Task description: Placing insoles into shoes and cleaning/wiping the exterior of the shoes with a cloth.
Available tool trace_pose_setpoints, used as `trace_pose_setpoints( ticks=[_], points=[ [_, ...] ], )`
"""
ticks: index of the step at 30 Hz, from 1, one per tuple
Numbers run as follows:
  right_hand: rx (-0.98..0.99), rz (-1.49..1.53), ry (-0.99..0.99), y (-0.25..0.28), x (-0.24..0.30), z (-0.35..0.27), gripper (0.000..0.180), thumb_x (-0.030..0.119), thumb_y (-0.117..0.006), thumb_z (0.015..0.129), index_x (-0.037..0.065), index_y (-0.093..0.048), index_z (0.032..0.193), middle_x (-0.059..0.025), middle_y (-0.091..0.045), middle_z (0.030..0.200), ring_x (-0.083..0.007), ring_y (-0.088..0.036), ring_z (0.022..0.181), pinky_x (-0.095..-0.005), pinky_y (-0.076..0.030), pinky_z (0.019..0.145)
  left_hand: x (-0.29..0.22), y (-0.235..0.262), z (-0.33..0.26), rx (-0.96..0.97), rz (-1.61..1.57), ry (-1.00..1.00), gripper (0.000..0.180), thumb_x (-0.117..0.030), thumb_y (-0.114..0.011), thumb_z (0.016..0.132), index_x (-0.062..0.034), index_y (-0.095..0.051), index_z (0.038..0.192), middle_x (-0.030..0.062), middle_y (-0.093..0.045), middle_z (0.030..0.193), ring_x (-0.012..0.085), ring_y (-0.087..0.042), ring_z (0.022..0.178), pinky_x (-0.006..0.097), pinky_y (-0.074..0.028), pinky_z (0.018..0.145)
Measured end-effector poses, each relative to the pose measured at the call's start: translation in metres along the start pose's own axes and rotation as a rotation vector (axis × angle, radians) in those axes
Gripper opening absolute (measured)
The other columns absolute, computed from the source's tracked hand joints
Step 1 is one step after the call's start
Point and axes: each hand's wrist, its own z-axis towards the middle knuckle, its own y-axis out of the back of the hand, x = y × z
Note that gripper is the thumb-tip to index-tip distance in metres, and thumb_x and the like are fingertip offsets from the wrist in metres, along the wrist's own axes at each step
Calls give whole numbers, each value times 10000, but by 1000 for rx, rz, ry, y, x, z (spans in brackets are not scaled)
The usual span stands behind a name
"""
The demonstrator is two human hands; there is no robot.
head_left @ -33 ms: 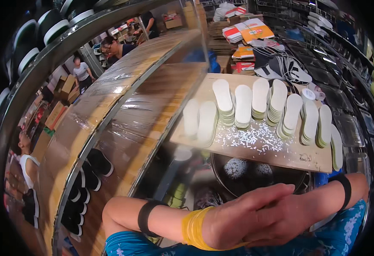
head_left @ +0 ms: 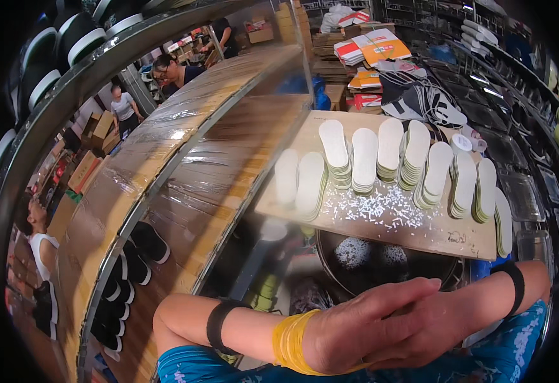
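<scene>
My two hands overlap low in front of me, above my lap. My left hand (head_left: 356, 325), with yellow bands round its wrist, lies against my right hand (head_left: 435, 322). At least one left finger or thumb stretches out to the right. The right hand's fingers are mostly hidden where the hands meet. No object shows in either hand. Beyond them, a tilted board (head_left: 273, 203) carries several stacks of pale insoles (head_left: 363, 153) with greenish edges. Small white strips (head_left: 381, 207) lie scattered on the board in front of the stacks.
Below the board stands a dark round tub (head_left: 324, 255) with white bits on it. A plastic-wrapped shelf (head_left: 183, 131) rises on the left, with dark shoes (head_left: 136, 258) under it. Cartons (head_left: 337, 70) and dark shoe uppers (head_left: 426, 99) are piled behind. Other people stand far left.
</scene>
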Motion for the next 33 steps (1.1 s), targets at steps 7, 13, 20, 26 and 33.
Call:
trace_pose_setpoints(
  ticks=[7,13,20,26,33],
  points=[
    [-188,-46,-58,-1,10,-3,208,118,-622,745,28,-595,930,-113,-601,874,-241,-591,815,-329,-474,696,-3,-7,10,-216,-377,103,434,-164,-590,812,-1,-450,1189,96,-457,1206,172,-476,1082,290,-399,885],
    [-260,55,-121,9,-21,-5,155,100,-640,749,35,-620,889,-95,-605,804,-217,-599,766,-321,-472,669,-1,45,49,4,333,-230,378,-21,-308,843,-11,-446,1194,136,-504,1119,198,-486,1067,303,-387,906],
    [-209,705,-284,-33,-52,-18,145,138,-615,817,35,-624,918,-71,-615,809,-189,-597,737,-277,-462,649,32,38,35,37,-96,200,323,-110,-505,829,-22,-454,1136,166,-514,1017,299,-546,904,327,-441,800],
    [129,520,-161,-27,-28,-20,227,166,-602,833,8,-580,994,-119,-610,947,-224,-582,906,-287,-464,779,10,16,6,82,334,-217,539,-90,-546,814,9,-328,1296,206,-330,1298,301,-407,1171,330,-335,977],
    [46,661,-313,-14,-13,-14,113,76,-598,804,41,-612,912,-76,-603,823,-168,-581,753,-271,-473,652,19,-10,-9,-236,488,-399,476,-22,-585,770,38,-427,1215,234,-406,1259,331,-510,1062,311,-458,859]
  ],
)
